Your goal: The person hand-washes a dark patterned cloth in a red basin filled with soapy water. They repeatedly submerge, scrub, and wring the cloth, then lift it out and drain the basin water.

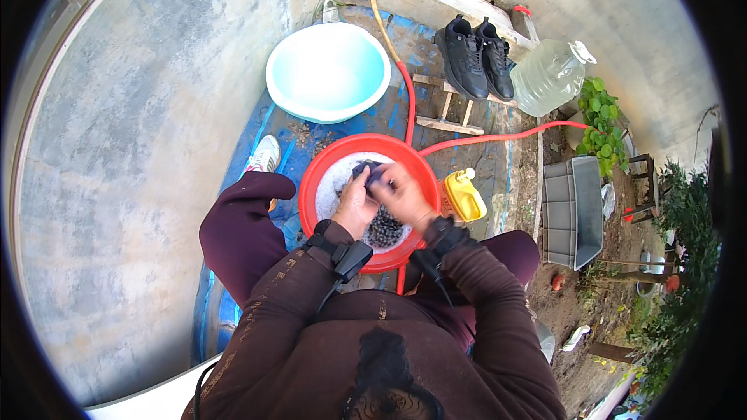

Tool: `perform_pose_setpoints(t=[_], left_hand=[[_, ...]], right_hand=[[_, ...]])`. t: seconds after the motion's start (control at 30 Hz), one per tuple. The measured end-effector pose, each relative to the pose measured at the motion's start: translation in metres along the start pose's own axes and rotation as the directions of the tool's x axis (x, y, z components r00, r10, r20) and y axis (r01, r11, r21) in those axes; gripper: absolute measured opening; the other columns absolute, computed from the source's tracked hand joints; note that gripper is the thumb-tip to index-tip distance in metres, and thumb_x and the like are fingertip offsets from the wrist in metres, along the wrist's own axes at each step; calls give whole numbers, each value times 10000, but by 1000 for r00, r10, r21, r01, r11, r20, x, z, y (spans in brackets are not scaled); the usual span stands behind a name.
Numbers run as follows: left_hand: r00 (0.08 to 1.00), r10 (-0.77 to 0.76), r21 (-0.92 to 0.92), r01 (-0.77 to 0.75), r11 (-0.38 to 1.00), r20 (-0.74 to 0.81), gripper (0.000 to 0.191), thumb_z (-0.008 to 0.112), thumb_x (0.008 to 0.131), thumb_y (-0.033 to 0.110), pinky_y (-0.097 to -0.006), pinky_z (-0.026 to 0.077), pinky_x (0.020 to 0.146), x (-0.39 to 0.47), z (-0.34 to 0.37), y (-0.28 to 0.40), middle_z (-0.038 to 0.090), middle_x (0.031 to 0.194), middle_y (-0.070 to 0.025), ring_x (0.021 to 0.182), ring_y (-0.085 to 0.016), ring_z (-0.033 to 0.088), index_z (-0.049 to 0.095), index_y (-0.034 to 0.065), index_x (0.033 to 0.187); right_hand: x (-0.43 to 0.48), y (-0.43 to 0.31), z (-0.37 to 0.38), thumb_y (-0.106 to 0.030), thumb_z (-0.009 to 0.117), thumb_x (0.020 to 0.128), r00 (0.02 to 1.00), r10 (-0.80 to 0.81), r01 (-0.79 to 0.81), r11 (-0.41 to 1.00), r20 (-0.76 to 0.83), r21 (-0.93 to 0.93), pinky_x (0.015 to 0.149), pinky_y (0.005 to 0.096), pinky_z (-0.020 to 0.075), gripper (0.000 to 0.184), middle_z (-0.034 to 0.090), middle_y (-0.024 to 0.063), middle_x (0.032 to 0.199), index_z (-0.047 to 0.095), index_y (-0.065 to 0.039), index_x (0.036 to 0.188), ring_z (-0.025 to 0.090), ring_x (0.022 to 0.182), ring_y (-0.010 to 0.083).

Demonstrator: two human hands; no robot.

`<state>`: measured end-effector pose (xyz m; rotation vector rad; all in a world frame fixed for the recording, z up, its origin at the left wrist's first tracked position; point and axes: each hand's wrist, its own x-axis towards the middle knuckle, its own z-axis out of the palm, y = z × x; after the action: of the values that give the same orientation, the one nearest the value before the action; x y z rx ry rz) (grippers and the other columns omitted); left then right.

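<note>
Over a red plastic basin of sudsy water, my left hand grips a dark wet cloth. My right hand is closed on the same cloth, close beside the left, and is blurred by motion. White foam lines the basin's left side. Below my hands, a dark speckled fabric lies in the water. The basin stands between my knees.
A pale blue basin stands beyond the red one, near the wall. A red hose runs behind the basin. At right are a yellow jug, black shoes on a wooden rack, a large water bottle and a gray crate.
</note>
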<state>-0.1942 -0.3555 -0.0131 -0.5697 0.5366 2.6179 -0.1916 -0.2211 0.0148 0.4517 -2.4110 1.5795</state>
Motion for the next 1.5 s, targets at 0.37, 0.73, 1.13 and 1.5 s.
perform_pose_setpoints(t=[0.37, 0.73, 1.13, 1.5], left_hand=[[959, -92, -194, 148, 970, 269, 382, 535, 982, 344, -372, 432, 987, 14, -25, -32, 599, 1186, -55, 1106, -212, 557, 538, 78, 1256], [946, -324, -126, 324, 938, 18, 343, 533, 988, 295, -360, 410, 1002, 11, -22, -33, 595, 1218, -60, 1138, -202, 544, 554, 75, 1250], [995, -95, -12, 96, 995, 38, 397, 536, 977, 353, -412, 420, 1016, 13, -30, -40, 594, 1212, -113, 1140, -258, 554, 534, 46, 1229], [994, -107, -82, 107, 991, 9, 395, 573, 944, 446, -319, 472, 843, 23, -22, -20, 663, 1089, -30, 975, -159, 611, 604, 106, 1143]], right_hand=[[0, -8, 28, -359, 609, 906, 963, 214, -257, 915, -165, -312, 624, 482, 478, 320, 611, 211, 742, 572, -58, 804, 609, 708, 423], [-5, 8, 29, -362, 498, 949, 817, 410, -529, 813, -405, -243, 638, 501, 482, 372, 627, 239, 760, 602, -29, 820, 617, 725, 438], [-7, 15, 34, -303, 555, 940, 978, 149, -193, 906, -144, -377, 559, 470, 454, 348, 578, 234, 666, 565, -16, 744, 585, 600, 409], [-3, 64, 11, -254, 633, 918, 487, 873, -570, 310, 10, 761, 558, 292, 452, 198, 583, 4, 679, 599, -85, 819, 523, 589, 111]])
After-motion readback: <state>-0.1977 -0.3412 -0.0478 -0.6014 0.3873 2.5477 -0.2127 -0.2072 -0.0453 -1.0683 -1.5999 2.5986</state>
